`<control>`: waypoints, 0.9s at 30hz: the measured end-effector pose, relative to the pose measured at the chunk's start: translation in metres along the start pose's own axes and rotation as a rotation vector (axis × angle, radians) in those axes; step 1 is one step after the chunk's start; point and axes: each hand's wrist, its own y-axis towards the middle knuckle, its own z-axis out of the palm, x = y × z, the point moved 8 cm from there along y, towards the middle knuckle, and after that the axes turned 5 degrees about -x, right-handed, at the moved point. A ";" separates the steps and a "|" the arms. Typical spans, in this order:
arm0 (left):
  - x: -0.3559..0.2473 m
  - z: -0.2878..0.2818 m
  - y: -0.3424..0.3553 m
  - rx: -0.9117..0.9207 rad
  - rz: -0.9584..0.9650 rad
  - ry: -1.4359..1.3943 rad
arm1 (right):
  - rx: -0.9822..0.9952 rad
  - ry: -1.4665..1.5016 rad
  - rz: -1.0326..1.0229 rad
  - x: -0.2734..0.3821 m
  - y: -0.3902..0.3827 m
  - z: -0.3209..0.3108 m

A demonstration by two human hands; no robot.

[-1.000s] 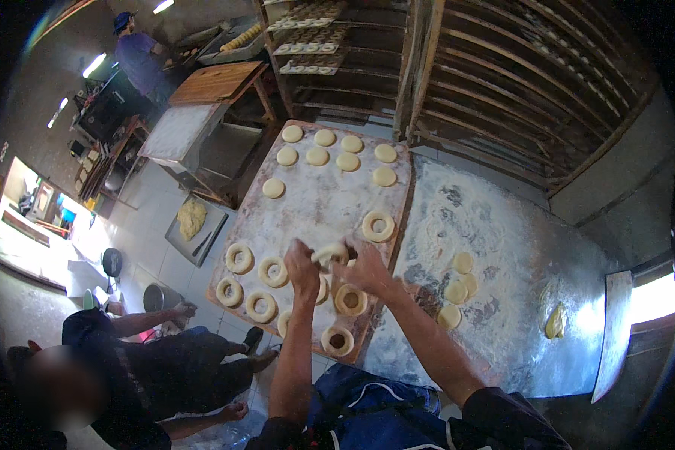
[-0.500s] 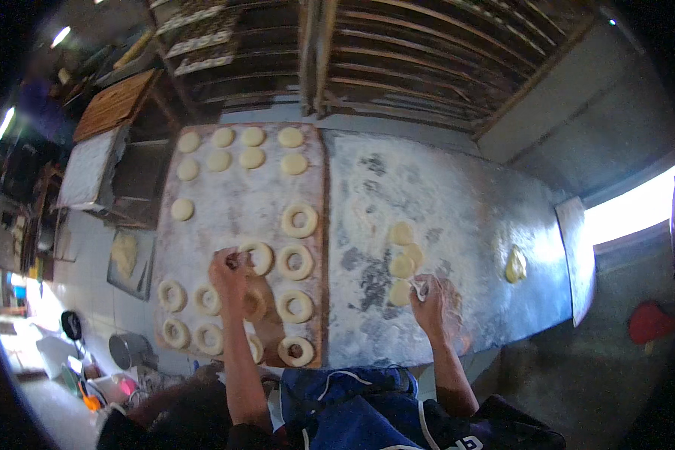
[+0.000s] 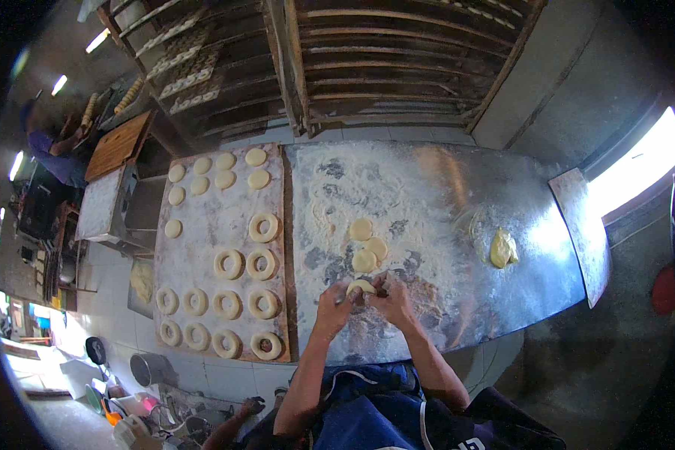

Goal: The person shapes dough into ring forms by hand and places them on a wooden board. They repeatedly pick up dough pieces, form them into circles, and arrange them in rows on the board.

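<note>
Both hands are together near the front edge of the floured metal table. My left hand (image 3: 333,309) is closed on the left side of a pale piece of dough (image 3: 361,286), which curves upward between the hands. My right hand (image 3: 392,298) grips its other side; the fingertips are partly hidden. Just beyond lie three flat dough rounds (image 3: 364,261), touching or overlapping. On the floured board (image 3: 221,217) to the left, several dough rings (image 3: 262,265) sit in rows, with several flat rounds (image 3: 259,179) toward its far end.
A dough lump (image 3: 503,249) lies at the right of the metal table (image 3: 457,300). Wooden racks (image 3: 390,64) stand behind. A person (image 3: 56,154) is at the far left. Beside my left arm, a bare limb (image 3: 236,420) shows low down. A metal pot (image 3: 148,369) stands left of the board.
My left hand has let go of a dough ring on the board and moved right to the metal table. Both hands now hold a dough piece; fewer rounds lie there. The view has shifted.
</note>
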 end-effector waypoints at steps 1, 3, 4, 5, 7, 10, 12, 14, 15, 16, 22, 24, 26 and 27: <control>0.014 0.016 -0.008 0.098 -0.188 -0.097 | 0.019 0.064 -0.024 0.004 -0.003 -0.006; 0.007 0.028 -0.015 0.070 -0.116 -0.100 | 0.042 0.147 -0.007 0.005 -0.007 -0.020; 0.005 0.034 -0.020 0.048 -0.098 -0.100 | 0.054 0.092 -0.038 0.009 -0.008 -0.028; 0.002 0.040 -0.024 0.019 -0.077 -0.096 | 0.070 0.022 -0.043 0.010 -0.010 -0.035; -0.001 0.054 -0.034 -0.016 -0.060 -0.127 | 0.084 -0.016 -0.080 0.016 -0.013 -0.046; -0.011 0.071 -0.048 -0.118 0.080 0.011 | 0.099 0.078 -0.136 0.029 -0.020 -0.062; -0.007 0.083 -0.053 -0.131 0.054 -0.070 | 0.133 0.128 -0.097 0.032 -0.026 -0.069; 0.002 0.091 -0.056 -0.141 -0.022 -0.364 | 0.275 0.197 -0.044 0.032 -0.036 -0.069; 0.009 0.095 -0.057 -0.132 -0.095 -0.619 | 0.360 0.261 -0.048 0.033 -0.040 -0.069; 0.019 0.105 -0.059 -0.079 -0.237 -0.838 | 0.422 0.240 -0.057 0.031 -0.043 -0.070; 0.001 0.121 -0.068 0.254 -0.036 -0.710 | 0.346 0.602 0.208 -0.007 -0.027 -0.066; -0.004 0.112 -0.063 0.127 0.072 -0.727 | 0.192 0.114 0.297 -0.028 -0.023 -0.067; -0.005 0.109 -0.056 0.093 0.068 -1.052 | 0.179 0.509 0.252 -0.019 -0.027 -0.060; 0.011 0.107 -0.051 -0.045 -0.093 -1.119 | 0.146 0.654 0.204 -0.014 -0.030 -0.063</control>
